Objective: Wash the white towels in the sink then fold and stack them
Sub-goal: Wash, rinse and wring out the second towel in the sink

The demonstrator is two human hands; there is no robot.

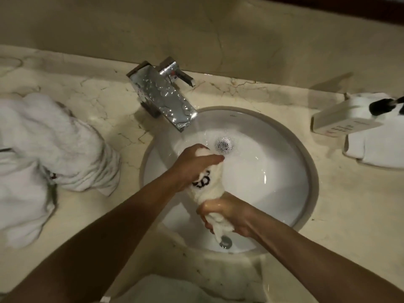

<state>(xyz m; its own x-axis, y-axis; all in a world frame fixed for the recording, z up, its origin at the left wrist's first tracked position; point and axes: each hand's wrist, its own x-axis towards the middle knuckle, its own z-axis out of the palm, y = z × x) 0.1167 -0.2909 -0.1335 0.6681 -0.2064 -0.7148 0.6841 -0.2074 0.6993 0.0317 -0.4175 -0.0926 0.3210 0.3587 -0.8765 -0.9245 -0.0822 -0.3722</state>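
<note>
A small white towel point(211, 182) with a dark embroidered mark is twisted into a roll over the round white sink point(282, 171). My left hand point(192, 165) grips its upper end near the drain point(224, 143). My right hand point(227, 214) grips its lower end, and a tail of cloth hangs out below the fingers. Water runs from the chrome faucet point(166, 95) into the basin. A heap of crumpled white towels point(50, 149) lies on the counter at the left.
The marble counter point(349, 204) surrounds the sink. At the right edge a folded white cloth point(376, 149) carries a small white box point(341, 119) and a dark-tipped object point(380, 107). The overflow hole point(225, 242) sits at the basin's near side.
</note>
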